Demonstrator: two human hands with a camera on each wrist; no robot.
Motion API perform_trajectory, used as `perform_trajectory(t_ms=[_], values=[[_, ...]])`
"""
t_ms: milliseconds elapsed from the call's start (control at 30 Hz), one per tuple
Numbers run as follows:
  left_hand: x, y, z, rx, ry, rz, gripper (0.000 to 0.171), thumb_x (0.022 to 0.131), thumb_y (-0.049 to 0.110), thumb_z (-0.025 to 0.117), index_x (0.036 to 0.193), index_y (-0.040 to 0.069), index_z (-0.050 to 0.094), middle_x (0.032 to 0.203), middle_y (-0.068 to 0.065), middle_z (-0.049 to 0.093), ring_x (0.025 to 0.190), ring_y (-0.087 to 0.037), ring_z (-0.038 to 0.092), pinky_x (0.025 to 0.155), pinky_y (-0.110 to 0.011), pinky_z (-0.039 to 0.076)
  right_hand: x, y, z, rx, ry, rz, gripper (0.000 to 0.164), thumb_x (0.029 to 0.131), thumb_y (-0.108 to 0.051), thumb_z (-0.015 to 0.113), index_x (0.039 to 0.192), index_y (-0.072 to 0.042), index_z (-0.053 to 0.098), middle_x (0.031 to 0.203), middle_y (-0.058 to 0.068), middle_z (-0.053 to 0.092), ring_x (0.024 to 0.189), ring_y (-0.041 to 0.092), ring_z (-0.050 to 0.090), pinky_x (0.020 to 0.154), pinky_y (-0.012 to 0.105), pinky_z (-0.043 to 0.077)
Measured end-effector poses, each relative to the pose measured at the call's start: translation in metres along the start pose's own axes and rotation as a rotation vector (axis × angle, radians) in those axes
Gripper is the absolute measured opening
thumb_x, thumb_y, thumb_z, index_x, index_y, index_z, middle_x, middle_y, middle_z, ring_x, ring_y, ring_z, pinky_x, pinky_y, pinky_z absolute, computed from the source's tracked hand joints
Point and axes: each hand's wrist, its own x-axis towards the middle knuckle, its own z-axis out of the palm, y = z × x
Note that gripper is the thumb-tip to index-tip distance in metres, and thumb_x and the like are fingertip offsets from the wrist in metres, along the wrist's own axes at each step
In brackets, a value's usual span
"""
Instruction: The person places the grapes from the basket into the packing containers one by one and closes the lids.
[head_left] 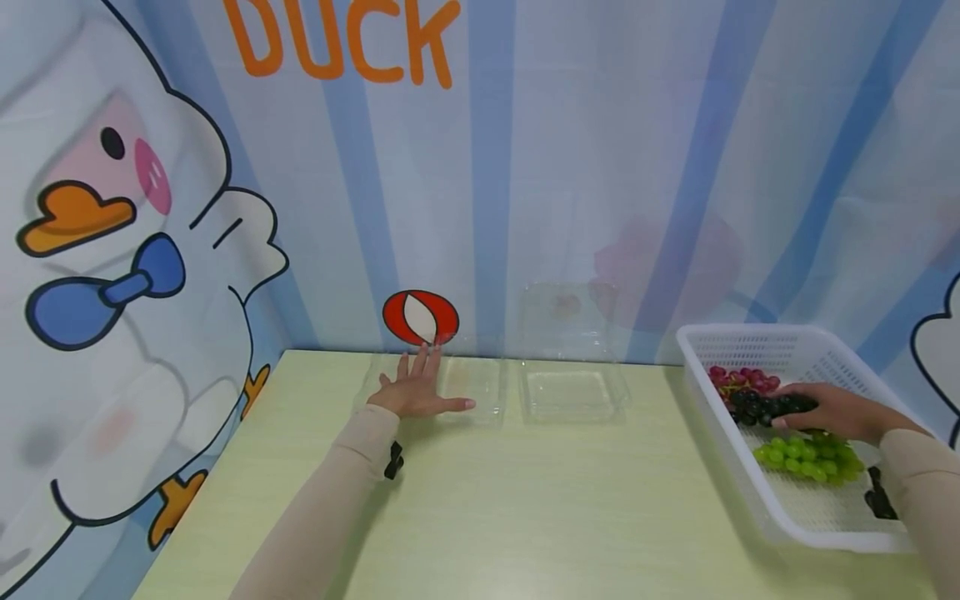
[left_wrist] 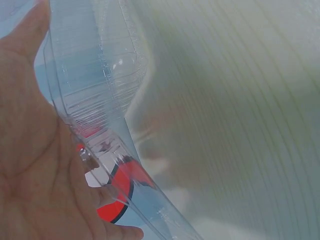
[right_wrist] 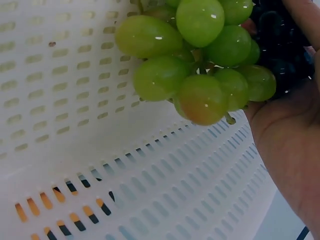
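Observation:
My left hand [head_left: 416, 396] is spread with fingers straight at an open clear plastic clamshell box [head_left: 480, 385] by the table's back edge. In the left wrist view the palm [left_wrist: 40, 165] lies against the see-through plastic [left_wrist: 95, 85]; exact contact of each finger is hard to tell. At the right, my right hand [head_left: 851, 412] reaches into a white basket [head_left: 847, 540] and grips a bunch of black grapes [head_left: 756, 407]. Green grapes [head_left: 810, 458] lie just in front of that hand, red grapes [head_left: 742, 379] behind it. Black grapes [right_wrist: 282, 50] partly show in the right wrist view.
A second clear clamshell box [head_left: 572, 396] stands open beside the first, its lid [head_left: 567, 321] raised against the curtain [head_left: 637, 167]. The pale wooden table [head_left: 540, 517] stretches between me and the boxes. The basket's slotted walls [right_wrist: 165, 200] rise around the fruit.

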Motion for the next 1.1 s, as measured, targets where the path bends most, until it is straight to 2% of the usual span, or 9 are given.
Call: perform_trajectory(t_ms=[133, 267, 433, 633, 900, 1100], values=[[-0.0015, 0.0005, -0.0017, -0.001, -0.003, 0.003, 0.13, 0.075, 0.089, 0.056, 0.164, 0.019, -0.008, 0.171, -0.009, -0.013, 0.154, -0.046, -0.008, 0.111, -0.08, 0.003, -0.0002, -0.0012, -0.0007, 0.003, 0.008, 0.054, 0.085, 0.098, -0.051, 0.062, 0.145, 0.016, 0.038, 0.144, 0.048, 0.033, 0.125, 0.065, 0.039, 0.086, 0.062, 0.05], [-0.0021, 0.0009, -0.0033, -0.009, -0.003, 0.004, 0.13, 0.075, 0.088, 0.057, 0.164, 0.02, -0.008, 0.171, -0.009, -0.013, 0.154, -0.046, -0.009, 0.111, -0.08, 0.003, 0.0017, -0.0024, -0.0011, -0.014, 0.027, 0.079, 0.092, 0.099, -0.055, 0.058, 0.145, 0.02, 0.034, 0.143, 0.049, 0.033, 0.125, 0.065, 0.04, 0.087, 0.066, 0.049], [-0.0018, 0.0008, -0.002, -0.009, 0.001, 0.003, 0.13, 0.075, 0.088, 0.057, 0.165, 0.019, -0.007, 0.171, -0.009, -0.012, 0.154, -0.047, -0.008, 0.111, -0.08, 0.003, 0.0018, -0.0016, 0.0003, -0.021, 0.042, 0.088, 0.093, 0.1, -0.056, 0.056, 0.144, 0.023, 0.032, 0.143, 0.05, 0.032, 0.123, 0.067, 0.04, 0.086, 0.068, 0.047], [-0.0029, 0.0019, -0.0018, -0.013, 0.004, 0.004, 0.129, 0.076, 0.086, 0.058, 0.165, 0.019, -0.006, 0.171, -0.009, -0.011, 0.154, -0.046, -0.008, 0.111, -0.08, 0.003, 0.0009, -0.0016, 0.0014, -0.033, 0.046, 0.071, 0.091, 0.101, -0.055, 0.054, 0.143, 0.023, 0.036, 0.142, 0.05, 0.035, 0.123, 0.066, 0.042, 0.084, 0.065, 0.049], [-0.0011, 0.0022, -0.0009, -0.016, -0.006, -0.001, 0.128, 0.076, 0.087, 0.057, 0.164, 0.021, -0.009, 0.171, -0.008, -0.014, 0.155, -0.046, -0.008, 0.112, -0.079, 0.003, 0.0006, -0.0012, -0.0006, -0.022, 0.018, 0.084, 0.093, 0.102, -0.056, 0.051, 0.144, 0.025, 0.031, 0.144, 0.051, 0.031, 0.125, 0.067, 0.039, 0.085, 0.064, 0.05], [-0.0027, 0.0024, -0.0017, -0.002, 0.002, -0.005, 0.128, 0.076, 0.086, 0.058, 0.165, 0.019, -0.006, 0.171, -0.008, -0.012, 0.155, -0.046, -0.007, 0.112, -0.08, 0.004, -0.0005, -0.0083, -0.0065, 0.037, 0.002, 0.066, 0.092, 0.103, -0.054, 0.051, 0.15, 0.021, 0.025, 0.148, 0.05, 0.022, 0.129, 0.069, 0.03, 0.088, 0.067, 0.047]])
